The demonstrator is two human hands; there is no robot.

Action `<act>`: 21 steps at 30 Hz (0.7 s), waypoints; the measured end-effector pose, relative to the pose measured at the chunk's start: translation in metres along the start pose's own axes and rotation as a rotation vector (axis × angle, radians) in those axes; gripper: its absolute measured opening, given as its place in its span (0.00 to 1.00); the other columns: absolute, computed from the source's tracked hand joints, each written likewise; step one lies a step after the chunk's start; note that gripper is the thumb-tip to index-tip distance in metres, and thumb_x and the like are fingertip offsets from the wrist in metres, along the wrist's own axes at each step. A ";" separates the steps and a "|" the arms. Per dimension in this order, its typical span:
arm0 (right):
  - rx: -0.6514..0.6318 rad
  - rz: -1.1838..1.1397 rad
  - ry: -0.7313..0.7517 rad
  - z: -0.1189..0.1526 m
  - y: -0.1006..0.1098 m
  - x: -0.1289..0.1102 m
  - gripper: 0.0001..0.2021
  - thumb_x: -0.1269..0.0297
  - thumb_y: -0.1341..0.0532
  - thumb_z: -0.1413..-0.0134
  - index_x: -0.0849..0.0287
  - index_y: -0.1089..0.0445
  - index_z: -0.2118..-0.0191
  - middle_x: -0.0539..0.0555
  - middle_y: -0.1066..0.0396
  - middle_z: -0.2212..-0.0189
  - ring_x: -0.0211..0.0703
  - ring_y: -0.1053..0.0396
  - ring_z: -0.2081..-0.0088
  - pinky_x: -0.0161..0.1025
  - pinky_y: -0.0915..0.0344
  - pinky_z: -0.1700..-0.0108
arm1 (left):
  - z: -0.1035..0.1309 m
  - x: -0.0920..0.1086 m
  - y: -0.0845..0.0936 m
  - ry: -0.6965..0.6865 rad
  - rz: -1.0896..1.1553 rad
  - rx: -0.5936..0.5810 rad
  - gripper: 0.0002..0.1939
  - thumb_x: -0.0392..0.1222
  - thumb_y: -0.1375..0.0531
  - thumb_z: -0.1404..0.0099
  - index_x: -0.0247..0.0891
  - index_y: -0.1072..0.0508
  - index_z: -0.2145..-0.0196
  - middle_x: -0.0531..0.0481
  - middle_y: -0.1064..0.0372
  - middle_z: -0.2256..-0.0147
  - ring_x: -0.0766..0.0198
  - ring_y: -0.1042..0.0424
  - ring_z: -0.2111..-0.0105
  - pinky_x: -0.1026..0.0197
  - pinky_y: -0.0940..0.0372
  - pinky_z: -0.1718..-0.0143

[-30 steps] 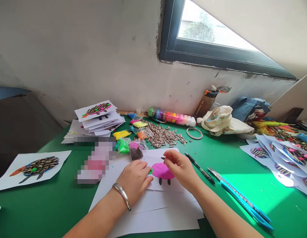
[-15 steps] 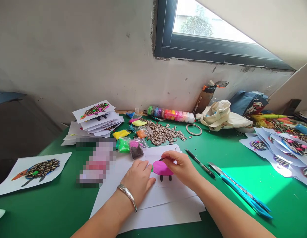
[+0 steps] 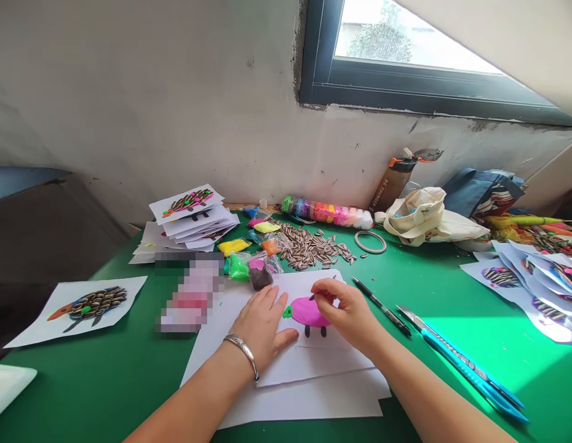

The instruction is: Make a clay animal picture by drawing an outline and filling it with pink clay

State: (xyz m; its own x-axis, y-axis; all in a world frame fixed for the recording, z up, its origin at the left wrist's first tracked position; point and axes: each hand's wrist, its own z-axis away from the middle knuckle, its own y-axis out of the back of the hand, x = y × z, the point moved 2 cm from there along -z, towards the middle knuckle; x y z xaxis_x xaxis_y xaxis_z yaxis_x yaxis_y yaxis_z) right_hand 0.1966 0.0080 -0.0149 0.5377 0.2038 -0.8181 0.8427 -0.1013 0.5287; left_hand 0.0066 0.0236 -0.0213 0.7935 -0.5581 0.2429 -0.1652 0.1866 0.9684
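Observation:
A white sheet (image 3: 313, 363) bears a flat pink clay body (image 3: 305, 312) with a green head (image 3: 288, 312) at its left and two dark legs below. My left hand (image 3: 262, 326), with a silver bracelet at the wrist, rests with fingers apart on the paper, left of the green head. Over the right part of the pink clay, my right hand (image 3: 341, 307) pinches a small dark piece (image 3: 312, 297), perhaps a seed or clay, between thumb and fingertips. Its other fingers are curled.
Bagged clay (image 3: 238, 266) and a pile of striped seeds (image 3: 309, 246) lie behind the paper. A pen (image 3: 382, 306) and blue cutter (image 3: 465, 363) are at the right. Finished pictures (image 3: 194, 215) are stacked back left; others (image 3: 521, 283) lie far right. A bottle (image 3: 391, 184) stands behind.
The view has shifted slightly, so the scene sits further right. My left hand has drawn back a little from the clay figure, showing its green head. The right hand keeps its pinch over the pink clay.

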 end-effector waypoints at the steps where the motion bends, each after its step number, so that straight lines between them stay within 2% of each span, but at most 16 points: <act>1: 0.017 0.000 -0.009 0.000 0.001 0.000 0.08 0.70 0.45 0.49 0.56 0.29 0.66 0.50 0.28 0.70 0.39 0.34 0.70 0.35 0.37 0.67 | 0.000 0.001 0.001 0.000 -0.010 -0.007 0.31 0.50 0.40 0.39 0.33 0.39 0.42 0.36 0.44 0.40 0.45 0.47 0.39 0.46 0.46 0.42; 7: -0.019 -0.027 -0.026 0.000 -0.001 -0.001 0.08 0.68 0.44 0.47 0.55 0.27 0.66 0.51 0.26 0.67 0.41 0.31 0.66 0.37 0.36 0.62 | 0.001 0.012 0.007 0.005 -0.015 0.008 0.29 0.50 0.39 0.40 0.32 0.34 0.45 0.35 0.38 0.45 0.45 0.41 0.44 0.46 0.43 0.45; 12: -0.054 -0.030 -0.018 0.001 -0.003 -0.001 0.09 0.68 0.45 0.45 0.54 0.27 0.64 0.51 0.26 0.64 0.42 0.31 0.62 0.38 0.36 0.59 | 0.002 0.011 0.007 0.029 -0.005 0.035 0.29 0.54 0.38 0.43 0.37 0.32 0.47 0.39 0.34 0.51 0.46 0.37 0.49 0.46 0.38 0.50; 14: -0.047 -0.017 -0.005 0.001 -0.003 0.001 0.09 0.68 0.45 0.45 0.54 0.28 0.64 0.51 0.26 0.64 0.42 0.31 0.62 0.38 0.36 0.59 | 0.001 0.006 0.004 0.027 0.010 0.050 0.32 0.56 0.38 0.43 0.39 0.34 0.45 0.38 0.37 0.46 0.45 0.40 0.45 0.45 0.41 0.46; 18: 0.019 -0.003 0.008 -0.002 -0.001 0.010 0.08 0.67 0.45 0.45 0.54 0.29 0.63 0.51 0.27 0.64 0.43 0.32 0.60 0.40 0.37 0.56 | -0.003 -0.003 -0.004 0.022 0.018 0.023 0.39 0.61 0.40 0.44 0.41 0.41 0.39 0.35 0.51 0.37 0.41 0.53 0.38 0.40 0.53 0.40; 21: 0.077 -0.029 -0.047 -0.006 0.001 0.020 0.07 0.65 0.44 0.46 0.55 0.29 0.63 0.52 0.27 0.64 0.44 0.31 0.60 0.41 0.37 0.56 | -0.004 -0.004 -0.005 0.012 0.016 0.024 0.39 0.61 0.40 0.44 0.42 0.41 0.39 0.36 0.48 0.38 0.42 0.51 0.38 0.40 0.54 0.40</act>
State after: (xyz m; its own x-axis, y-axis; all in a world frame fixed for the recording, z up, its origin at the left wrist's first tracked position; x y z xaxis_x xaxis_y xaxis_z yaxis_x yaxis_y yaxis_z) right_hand 0.2082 0.0179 -0.0288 0.5124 0.1622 -0.8433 0.8563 -0.1711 0.4874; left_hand 0.0062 0.0282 -0.0272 0.7974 -0.5455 0.2580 -0.1922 0.1758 0.9655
